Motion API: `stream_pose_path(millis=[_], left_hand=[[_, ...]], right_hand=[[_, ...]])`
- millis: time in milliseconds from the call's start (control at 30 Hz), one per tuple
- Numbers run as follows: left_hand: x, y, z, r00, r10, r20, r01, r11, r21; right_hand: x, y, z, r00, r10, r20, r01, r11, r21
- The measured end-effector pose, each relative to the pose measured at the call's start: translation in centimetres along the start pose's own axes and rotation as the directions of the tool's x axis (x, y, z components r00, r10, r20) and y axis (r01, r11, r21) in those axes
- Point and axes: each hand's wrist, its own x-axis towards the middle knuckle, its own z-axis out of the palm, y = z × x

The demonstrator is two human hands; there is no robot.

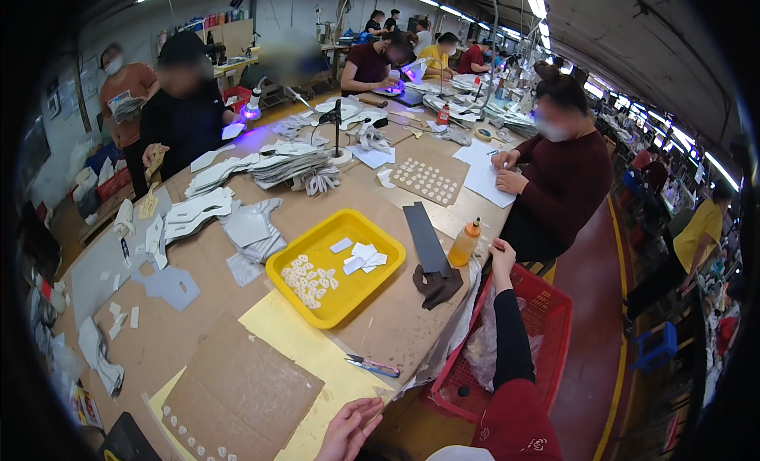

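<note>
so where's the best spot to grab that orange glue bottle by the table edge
Judging by its pose, grip the orange bottle around its wide middle body, coming from the right side, where the right hand already hovers beside it. It stands upright with a narrow pale nozzle on top, too thin for a sure hold, and the dark strip crowds its left side.

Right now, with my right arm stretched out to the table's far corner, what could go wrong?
The right hand is close beside the orange squeeze bottle at the table edge; a nudge might tip it into the red basket. The scissors lie near the table edge by the left hand and could get swept off.
</note>
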Motion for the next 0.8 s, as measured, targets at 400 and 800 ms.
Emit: stream_pose_path(millis=[400, 800], left_hand=[[0.0, 0.1, 0.3, 1.000, -0.012, -0.019, 0.012, 1.000, 0.018], [-0.1, -0.3, 0.3, 0.998, 0.010, -0.055, -0.008, 0.999, 0.033]], right_hand=[[0.7, 0.3, -0.2, 0.978, -0.201, 0.049, 0.205, 0.920, -0.333], [-1.6, -3.4, -0.6, 0.978, -0.176, 0.108, 0.202, 0.705, -0.680]])
